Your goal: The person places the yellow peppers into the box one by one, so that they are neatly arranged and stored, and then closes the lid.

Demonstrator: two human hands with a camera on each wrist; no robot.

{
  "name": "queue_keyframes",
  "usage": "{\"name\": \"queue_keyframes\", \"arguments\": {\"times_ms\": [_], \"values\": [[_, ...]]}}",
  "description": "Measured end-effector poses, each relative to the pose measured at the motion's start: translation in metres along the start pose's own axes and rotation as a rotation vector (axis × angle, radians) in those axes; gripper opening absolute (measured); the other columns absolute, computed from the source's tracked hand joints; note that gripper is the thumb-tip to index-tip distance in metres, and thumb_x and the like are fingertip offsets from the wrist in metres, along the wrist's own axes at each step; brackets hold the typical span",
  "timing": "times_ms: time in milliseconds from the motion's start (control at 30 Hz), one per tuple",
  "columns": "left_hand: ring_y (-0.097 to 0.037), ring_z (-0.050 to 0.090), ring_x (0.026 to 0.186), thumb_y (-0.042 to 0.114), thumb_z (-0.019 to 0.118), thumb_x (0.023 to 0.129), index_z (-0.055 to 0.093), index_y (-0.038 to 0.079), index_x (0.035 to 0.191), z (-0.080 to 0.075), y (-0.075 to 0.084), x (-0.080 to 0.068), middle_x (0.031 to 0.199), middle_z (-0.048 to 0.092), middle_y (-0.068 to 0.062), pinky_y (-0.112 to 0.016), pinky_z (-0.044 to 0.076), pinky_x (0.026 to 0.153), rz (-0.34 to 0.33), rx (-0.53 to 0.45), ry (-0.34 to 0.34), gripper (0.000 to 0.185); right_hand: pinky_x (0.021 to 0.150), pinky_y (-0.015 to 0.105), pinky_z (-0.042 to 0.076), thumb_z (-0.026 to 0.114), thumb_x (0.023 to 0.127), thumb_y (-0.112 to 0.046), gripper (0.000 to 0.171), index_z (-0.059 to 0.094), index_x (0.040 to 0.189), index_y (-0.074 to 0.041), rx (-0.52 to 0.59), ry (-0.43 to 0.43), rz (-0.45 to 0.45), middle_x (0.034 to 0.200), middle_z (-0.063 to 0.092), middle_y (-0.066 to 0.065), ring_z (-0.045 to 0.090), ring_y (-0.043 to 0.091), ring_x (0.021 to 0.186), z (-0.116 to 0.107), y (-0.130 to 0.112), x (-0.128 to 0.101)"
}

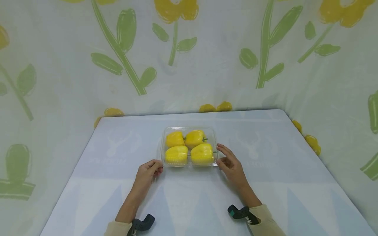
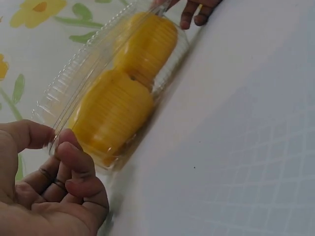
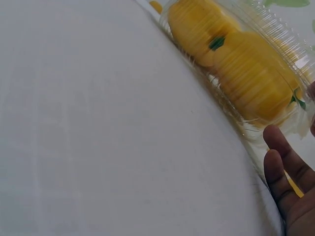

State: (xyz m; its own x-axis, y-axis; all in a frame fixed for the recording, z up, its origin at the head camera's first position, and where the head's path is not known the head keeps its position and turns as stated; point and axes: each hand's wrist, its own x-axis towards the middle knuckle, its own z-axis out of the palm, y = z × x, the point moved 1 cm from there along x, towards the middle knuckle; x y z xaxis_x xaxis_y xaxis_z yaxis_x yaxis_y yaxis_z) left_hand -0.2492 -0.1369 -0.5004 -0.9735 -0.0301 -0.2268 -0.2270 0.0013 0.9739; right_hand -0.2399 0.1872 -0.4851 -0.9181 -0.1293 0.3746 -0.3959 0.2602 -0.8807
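A clear plastic clamshell box (image 1: 189, 128) lies on the table with several yellow bell peppers (image 1: 176, 154) inside. My left hand (image 1: 148, 170) is at its front left corner. In the left wrist view, the left thumb and index finger pinch the box's rim, while the other fingers curl below it. At the right front corner is my right hand (image 1: 232, 167), its thumb and a fingertip at the rim. Two lower fingers (image 3: 283, 179) of that hand stick out under the rim in the right wrist view; the rest is mostly cut off there.
The box stands on a white and pale-blue table (image 1: 189, 203). Behind and beside the table hangs a white cloth (image 1: 206, 75) printed with yellow flowers and green leaves. Dark wrist-worn devices (image 1: 143, 224) sit on both wrists, below beige sleeves.
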Motion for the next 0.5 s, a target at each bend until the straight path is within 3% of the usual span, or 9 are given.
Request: {"name": "queue_keyframes", "arguments": {"times_ms": [300, 400, 500], "values": [[-0.016, 0.054, 0.07, 0.011, 0.065, 0.096, 0.065, -0.011, 0.095, -0.001, -0.001, 0.0, 0.074, 0.062, -0.007, -0.023, 0.047, 0.063, 0.063, -0.02, 0.043, 0.022, 0.077, 0.022, 0.054, 0.061, 0.096, 0.004, 0.047, 0.051, 0.142, 0.005, 0.007, -0.016, 0.007, 0.153, 0.041, 0.019, 0.064, 0.028, 0.091, 0.002, 0.001, 0.003], [-0.019, 0.055, 0.066, 0.012, 0.066, 0.096, 0.068, -0.008, 0.089, -0.001, -0.005, 0.0, 0.073, 0.063, -0.009, -0.024, 0.047, 0.059, 0.158, 0.064, 0.062, 0.021, 0.078, 0.021, 0.053, 0.061, 0.096, 0.006, 0.047, 0.051, 0.142, 0.006, 0.009, -0.013, -0.007, 0.153, 0.04, 0.02, 0.064, 0.026, 0.091, 0.002, 0.009, 0.004], [-0.021, 0.058, 0.063, 0.016, 0.065, 0.097, 0.07, -0.001, 0.084, -0.001, -0.01, 0.003, 0.072, 0.066, -0.009, -0.025, 0.048, 0.056, 0.292, 0.223, 0.103, 0.022, 0.083, 0.02, 0.052, 0.059, 0.097, 0.006, 0.047, 0.05, 0.143, 0.005, 0.022, -0.01, -0.027, 0.154, 0.039, 0.019, 0.063, 0.026, 0.097, 0.002, 0.025, 0.005]]}}
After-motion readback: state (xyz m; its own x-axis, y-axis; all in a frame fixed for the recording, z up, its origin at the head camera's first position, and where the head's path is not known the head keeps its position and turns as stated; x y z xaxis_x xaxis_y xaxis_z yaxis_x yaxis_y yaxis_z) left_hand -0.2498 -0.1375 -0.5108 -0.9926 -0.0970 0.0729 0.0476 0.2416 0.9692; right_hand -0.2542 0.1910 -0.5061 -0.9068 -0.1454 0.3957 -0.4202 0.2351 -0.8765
